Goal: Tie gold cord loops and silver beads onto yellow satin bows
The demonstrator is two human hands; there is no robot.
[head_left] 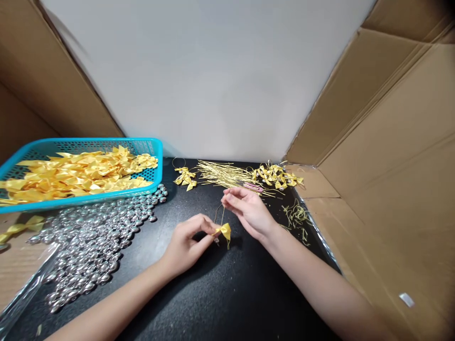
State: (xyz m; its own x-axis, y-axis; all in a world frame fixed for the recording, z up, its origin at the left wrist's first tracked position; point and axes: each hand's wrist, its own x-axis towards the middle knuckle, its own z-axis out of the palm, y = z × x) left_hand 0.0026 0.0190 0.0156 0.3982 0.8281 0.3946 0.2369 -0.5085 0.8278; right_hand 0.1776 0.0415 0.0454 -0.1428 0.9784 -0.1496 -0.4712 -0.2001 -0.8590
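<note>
Between thumb and fingers, my left hand point(190, 239) pinches a yellow ribbon bow point(224, 230) above the black table. A small silver bell point(216, 240) shows just under the fingertips. From the bow a thin gold cord point(222, 215) rises in a loop. My right hand point(249, 210) is up and to the right, its fingertips closed on the upper end of that cord. Behind the right hand lies a pink hair clip or snips-like tool point(253, 187), too small to make out, on a bundle of gold cords point(223, 174).
At left a blue basket point(160, 163) holds many yellow ribbon bows point(85, 170). Silver bells point(103, 241) spread over the table in front of it. Bows with cords point(277, 175) lie at back right, a few more point(185, 177) at back centre. Cord scraps point(296, 214) lie right. Cardboard walls point(387, 142) flank the table.
</note>
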